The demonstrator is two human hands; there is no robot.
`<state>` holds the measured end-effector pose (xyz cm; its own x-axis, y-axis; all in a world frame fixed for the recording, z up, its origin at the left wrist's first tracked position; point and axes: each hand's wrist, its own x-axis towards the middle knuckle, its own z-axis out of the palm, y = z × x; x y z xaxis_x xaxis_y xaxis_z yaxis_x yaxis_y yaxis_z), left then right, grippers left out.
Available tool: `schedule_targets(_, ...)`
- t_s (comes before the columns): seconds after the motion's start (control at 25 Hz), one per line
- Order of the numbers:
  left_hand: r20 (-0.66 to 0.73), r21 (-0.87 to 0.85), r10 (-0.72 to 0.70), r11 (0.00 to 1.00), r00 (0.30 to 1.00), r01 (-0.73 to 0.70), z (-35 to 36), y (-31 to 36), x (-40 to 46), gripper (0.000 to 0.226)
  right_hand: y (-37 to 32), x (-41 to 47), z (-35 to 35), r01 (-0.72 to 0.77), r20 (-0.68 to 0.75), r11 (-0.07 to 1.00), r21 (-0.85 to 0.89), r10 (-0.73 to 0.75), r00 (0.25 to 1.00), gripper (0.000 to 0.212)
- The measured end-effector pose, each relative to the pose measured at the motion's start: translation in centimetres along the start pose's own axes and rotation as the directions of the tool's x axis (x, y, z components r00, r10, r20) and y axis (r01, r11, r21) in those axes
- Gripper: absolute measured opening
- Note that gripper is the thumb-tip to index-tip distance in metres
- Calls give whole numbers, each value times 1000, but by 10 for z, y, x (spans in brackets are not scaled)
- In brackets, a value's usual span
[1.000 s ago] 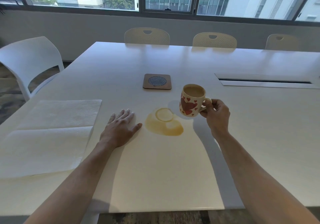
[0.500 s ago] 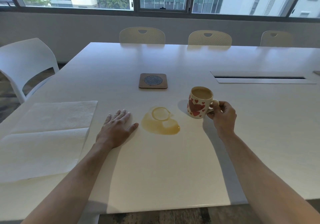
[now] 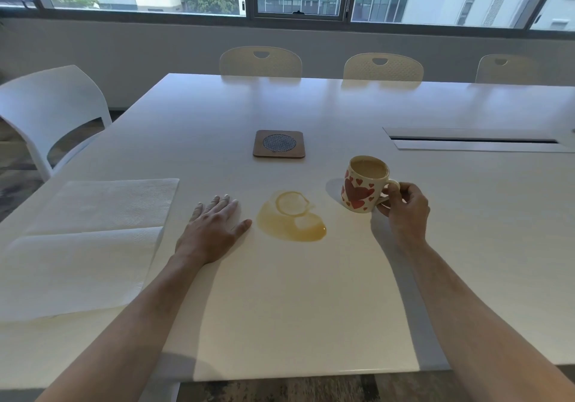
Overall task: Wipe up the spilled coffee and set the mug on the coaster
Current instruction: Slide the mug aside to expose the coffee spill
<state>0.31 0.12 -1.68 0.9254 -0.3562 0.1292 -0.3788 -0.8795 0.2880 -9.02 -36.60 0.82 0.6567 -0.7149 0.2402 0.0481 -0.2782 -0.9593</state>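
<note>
Coffee puddle (image 3: 291, 219) sits at frame centre on the white table (image 3: 311, 308), a paler ring inside it. I have the right hand (image 3: 404, 207) curled round the handle of the heart-print mug (image 3: 365, 185) just right of the spill; I cannot tell whether its base touches the table. The left hand (image 3: 214, 227) lies flat, fingers straight, just left of the puddle. The wooden coaster (image 3: 279, 144) waits above centre. Paper towels (image 3: 84, 239) run off the left edge.

bare table (image 3: 311, 109) around coaster (image 3: 278, 144)
</note>
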Motion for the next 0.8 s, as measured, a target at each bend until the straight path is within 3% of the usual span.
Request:
schedule_targets(0.16,8,-2,-2,1000,1000,2,-1,0,0,74,1,-6,-5,10,41,999,-44,-8,999,28)
schedule_targets(0.24,5,-4,-6,1000,1000,6,-2,0,-1,74,2,-10,-4,-2,35,989,-150,7,999,30)
schedule_targets(0.48,-22,-21,3,1000,1000,-3,-1,3,-3,69,1,-35,5,-138,-40,943,-303,132,990,33)
schedule_targets(0.64,-108,-74,29,997,994,-38,-2,4,-7,54,4,-61,15,31,57,915,-402,-9,998,16)
schedule_targets(0.8,-272,-58,84,993,959,-104,-14,7,-18,33,9,-75,25,270,291,812,-518,-129,948,19)
